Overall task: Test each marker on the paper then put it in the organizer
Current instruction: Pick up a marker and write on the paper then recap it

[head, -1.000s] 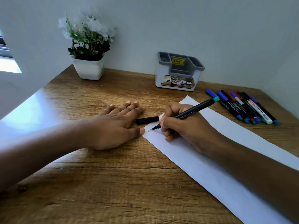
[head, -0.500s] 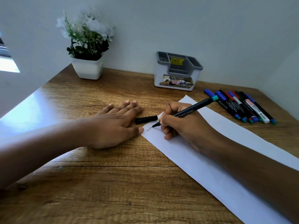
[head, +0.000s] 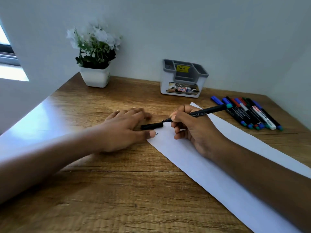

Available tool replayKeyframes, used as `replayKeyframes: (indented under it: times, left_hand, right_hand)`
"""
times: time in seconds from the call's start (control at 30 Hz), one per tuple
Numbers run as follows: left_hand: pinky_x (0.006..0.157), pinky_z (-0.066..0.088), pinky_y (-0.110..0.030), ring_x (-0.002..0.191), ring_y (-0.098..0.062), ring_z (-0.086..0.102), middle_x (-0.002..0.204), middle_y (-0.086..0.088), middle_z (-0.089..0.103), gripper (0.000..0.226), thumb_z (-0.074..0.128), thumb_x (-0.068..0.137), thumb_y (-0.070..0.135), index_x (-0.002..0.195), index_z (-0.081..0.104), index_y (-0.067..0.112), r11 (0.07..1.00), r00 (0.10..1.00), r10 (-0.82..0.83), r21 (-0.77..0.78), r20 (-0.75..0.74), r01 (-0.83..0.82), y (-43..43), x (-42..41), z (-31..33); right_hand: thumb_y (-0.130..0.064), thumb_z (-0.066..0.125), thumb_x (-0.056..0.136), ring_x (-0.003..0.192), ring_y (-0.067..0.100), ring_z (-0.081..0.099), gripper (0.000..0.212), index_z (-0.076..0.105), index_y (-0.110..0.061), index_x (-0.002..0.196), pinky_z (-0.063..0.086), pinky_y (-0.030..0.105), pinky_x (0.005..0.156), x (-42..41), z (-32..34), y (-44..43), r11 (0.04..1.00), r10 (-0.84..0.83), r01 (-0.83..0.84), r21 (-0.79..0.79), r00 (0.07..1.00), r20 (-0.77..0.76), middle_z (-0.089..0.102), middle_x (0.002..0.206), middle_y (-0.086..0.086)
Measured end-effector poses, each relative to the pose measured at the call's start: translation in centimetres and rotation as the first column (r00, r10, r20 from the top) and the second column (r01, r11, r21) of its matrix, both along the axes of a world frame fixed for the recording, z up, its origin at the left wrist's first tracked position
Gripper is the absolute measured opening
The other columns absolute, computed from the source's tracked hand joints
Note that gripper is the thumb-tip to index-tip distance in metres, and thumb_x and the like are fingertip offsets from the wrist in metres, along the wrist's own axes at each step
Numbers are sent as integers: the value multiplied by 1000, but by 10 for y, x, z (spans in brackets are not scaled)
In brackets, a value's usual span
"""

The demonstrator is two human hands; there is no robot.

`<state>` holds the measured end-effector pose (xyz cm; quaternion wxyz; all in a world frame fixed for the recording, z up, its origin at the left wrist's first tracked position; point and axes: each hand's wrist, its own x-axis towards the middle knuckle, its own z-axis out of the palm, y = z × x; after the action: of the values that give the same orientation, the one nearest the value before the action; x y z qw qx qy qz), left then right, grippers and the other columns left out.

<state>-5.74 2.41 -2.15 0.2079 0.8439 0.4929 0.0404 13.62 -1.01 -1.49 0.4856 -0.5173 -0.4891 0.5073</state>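
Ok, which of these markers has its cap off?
The black Faber-Castell marker gripped in the right hand: its tip is bare and its black cap lies beside the left hand. The other markers lie capped in a row.

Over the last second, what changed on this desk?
The right hand has lifted the tip of the black marker off the paper, toward the cap beside it. Its grip on the marker is unchanged; the left hand stays flat, and cap, organizer and spare markers have not moved.
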Motion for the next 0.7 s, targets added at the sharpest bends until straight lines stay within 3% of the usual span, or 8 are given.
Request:
replayKeyframes:
  times: [0.1, 0.2, 0.27, 0.33, 0.4, 0.5, 0.53, 0.7]
  left_hand:
    - [112, 26, -45, 133, -11, 36, 143, 19, 41, 44, 44, 86, 59, 128, 48, 47, 982, 991, 11, 186, 132, -36, 1, 3, -1]
    - [105, 36, -41, 121, -8, 48, 131, 22, 53, 33, 56, 84, 53, 115, 61, 45, 946, 990, -3, 321, 140, -43, 5, 2, -1]
    - [99, 42, -35, 113, -4, 54, 121, 22, 61, 27, 64, 82, 47, 108, 67, 41, 942, 977, 12, 327, 212, -82, 4, 2, 0]
    - [83, 46, -21, 97, 6, 57, 104, 23, 67, 20, 69, 79, 41, 100, 70, 39, 946, 934, 66, 277, 352, -171, 2, 2, 2]
    - [69, 42, -14, 83, 6, 60, 86, 20, 70, 14, 73, 77, 39, 90, 72, 40, 952, 850, 150, 159, 506, -263, 2, 3, 4]
    - [79, 50, -34, 84, -16, 67, 83, 5, 75, 16, 75, 69, 39, 84, 74, 36, 960, 636, 255, -113, 728, -257, 2, 4, 8]
    - [79, 51, -34, 82, -17, 69, 84, 3, 75, 18, 74, 66, 37, 84, 74, 33, 961, 576, 264, -161, 773, -224, 0, 4, 11]
    - [71, 49, -28, 76, -12, 69, 88, 1, 76, 27, 69, 64, 32, 90, 71, 25, 969, 473, 245, -199, 846, -146, -6, 9, 15]
  right_hand:
    - [-2, 57, 86, 46, 10, 49, 16, 55, -14, 75, 44, 21, 40, 2, 7, 0, 1000, -9, 9, 11, 999, -40, 57, 59, 2]
    - [-3, 61, 85, 42, 10, 45, 17, 54, -16, 75, 38, 20, 38, 12, 19, 2, 996, -51, 53, 74, 998, -26, 54, 55, 1]
    - [-1, 62, 84, 41, 9, 44, 17, 57, -16, 77, 36, 19, 38, 19, 26, 4, 990, -71, 72, 120, 997, -18, 52, 54, 0]
    - [-1, 62, 84, 46, 10, 49, 14, 61, -15, 82, 41, 20, 41, 22, 29, 4, 988, -55, 55, 146, 998, -1, 55, 57, 0]
    - [-4, 58, 88, 54, 13, 57, 13, 67, -13, 86, 48, 23, 45, 22, 33, 2, 988, -11, 13, 153, 1000, -13, 61, 63, 3]
    - [-15, 46, 96, 58, 15, 62, 27, 71, -9, 89, 52, 25, 49, 19, 37, -1, 990, 38, -30, 141, 998, -51, 66, 69, 8]
    - [-17, 44, 97, 58, 15, 63, 29, 71, -8, 89, 52, 25, 49, 18, 39, -2, 988, 38, -29, 150, 998, -57, 67, 69, 8]
    - [-16, 46, 97, 56, 13, 64, 23, 67, -9, 88, 53, 24, 48, 16, 43, -4, 980, -29, 45, 193, 996, -88, 68, 67, 7]
